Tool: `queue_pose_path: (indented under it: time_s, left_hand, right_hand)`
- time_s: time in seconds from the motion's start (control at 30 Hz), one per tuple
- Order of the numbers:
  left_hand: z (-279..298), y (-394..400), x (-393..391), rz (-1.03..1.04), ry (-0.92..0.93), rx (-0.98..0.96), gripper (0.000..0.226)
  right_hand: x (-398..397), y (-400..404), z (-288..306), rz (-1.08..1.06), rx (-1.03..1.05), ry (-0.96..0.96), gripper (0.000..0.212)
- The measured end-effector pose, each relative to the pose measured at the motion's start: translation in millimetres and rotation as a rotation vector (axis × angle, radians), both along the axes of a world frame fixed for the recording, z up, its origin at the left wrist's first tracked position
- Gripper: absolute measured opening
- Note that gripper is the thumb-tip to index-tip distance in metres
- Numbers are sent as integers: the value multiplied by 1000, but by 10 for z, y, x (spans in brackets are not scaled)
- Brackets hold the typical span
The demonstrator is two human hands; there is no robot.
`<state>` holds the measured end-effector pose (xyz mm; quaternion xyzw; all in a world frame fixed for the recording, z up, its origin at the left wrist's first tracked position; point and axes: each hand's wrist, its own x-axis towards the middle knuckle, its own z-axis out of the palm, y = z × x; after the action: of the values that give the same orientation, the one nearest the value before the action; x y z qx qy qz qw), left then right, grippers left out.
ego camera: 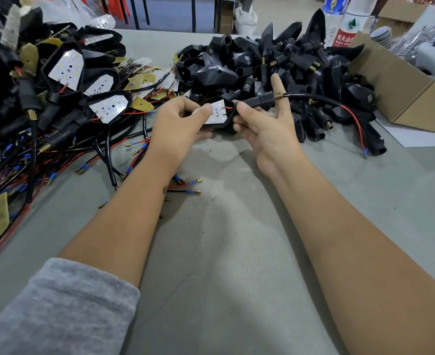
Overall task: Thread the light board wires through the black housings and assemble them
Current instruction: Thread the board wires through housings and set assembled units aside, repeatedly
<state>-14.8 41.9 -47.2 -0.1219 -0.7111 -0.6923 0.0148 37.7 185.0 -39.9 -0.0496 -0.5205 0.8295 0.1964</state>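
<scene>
between the two hands, above the middle of the grey table (224, 252), we find one white light board (217, 111) seated in a black housing (226, 124). our left hand (183, 124) pinches the board's left edge with thumb and curled fingers, the rest of the hand under the housing. our right hand (265, 124) grips the housing's right end at the stem (258, 101), thumb curled over it, index finger straight and raised. a black cable (313, 99) leaves the stem past a small spring and splits into a red wire (357, 124) that trails down to the table at right. we note a red lead on the board's right edge.

left of the hands lies a heap of assembled units (57, 85) with loose wires. beyond the hands sits a pile of empty housings (275, 60). a cardboard box (403, 98) stands at far right, a water bottle (349, 24) behind the pile. a grey sleeve (57, 308) covers the left upper forearm.
</scene>
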Motion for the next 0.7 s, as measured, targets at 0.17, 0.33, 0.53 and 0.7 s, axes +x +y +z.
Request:
queue_pose_path:
  time_s: [0.17,0.33,0.53,0.7]
  left_hand:
    - [28,-1,11,101,42,118,15]
    - [47,-73,12,142,54,248,43]
    - [56,-100,-21,184,-16,291,43]
    - [39,-95,-62,173,-39,318,36]
  right_hand:
    - [-13,-2,56,15,14,-86,24]
    - [-27,66,57,35,-40,-174,62]
    - [-59,64,28,-148,-62,-169,33]
    - [-44,110,12,-160,-11,-127,29]
